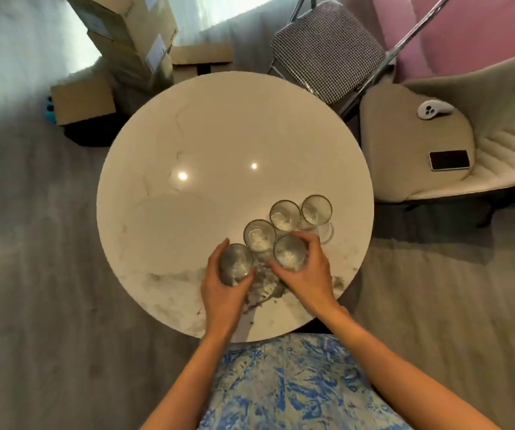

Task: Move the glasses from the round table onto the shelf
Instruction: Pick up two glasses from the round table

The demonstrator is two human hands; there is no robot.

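No shelf appears anywhere in the head view. The stack of brown cardboard boxes (132, 35) at upper left is cut off by the frame's top edge. On the round white marble-patterned table (206, 144), five clear gold-rimmed tumblers cluster near the person's edge. The left hand (223, 287) wraps the leftmost clear tumbler (235, 263), fingers hiding its near side; whether its base touches the table is hard to tell. Just beside it stands the free middle tumbler (259, 235). The right hand (309, 274) closes around the nearer right tumbler (289, 252), thumb on its left wall. Beyond stand two untouched tumblers (284, 215), side by side. A black phone (450, 160) lies on the beige cushioned chair (405, 169).
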